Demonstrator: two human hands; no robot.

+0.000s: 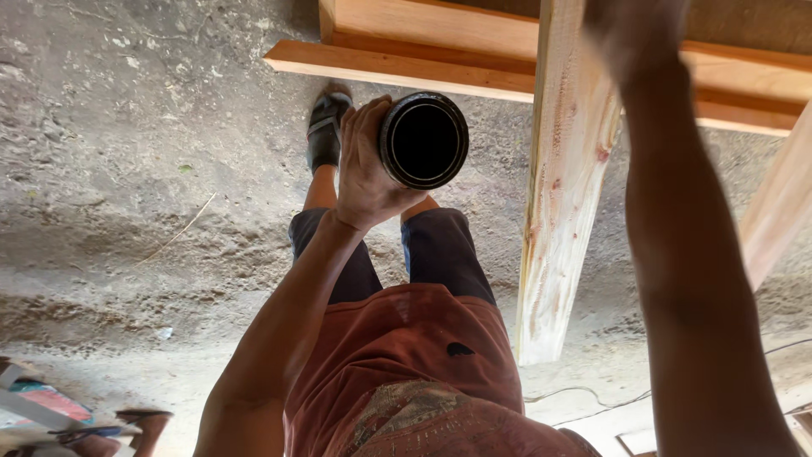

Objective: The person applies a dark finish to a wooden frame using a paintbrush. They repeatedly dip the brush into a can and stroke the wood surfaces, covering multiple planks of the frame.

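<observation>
Dirt ground (127, 127), grey and rough, filled the view from a head camera looking straight down past the person's rust-red shirt (406, 372) and dark shorts (440, 254). The left hand (365, 165) was raised in front of the body, its fingers wrapped around a black cylinder (423, 140) whose round open end faced the camera, dark inside with a thin pale ring at the rim. Below that hand a foot in a black sandal (326, 127) stood on the dirt. The right hand (634, 34) reached up at the top edge, against an upright pale wooden plank (562, 186) with reddish stains; whether its fingers gripped the plank or only rested there could not be told, as the hand was blurred and cut off. The right forearm crossed the right side, hiding the ground behind it. Wooden boards (440, 51) lay across the far side, and another board (778, 203) slanted at the right. A thin cable (584, 393) trailed on the near ground, with colourful clutter (42, 406) at the near left.
</observation>
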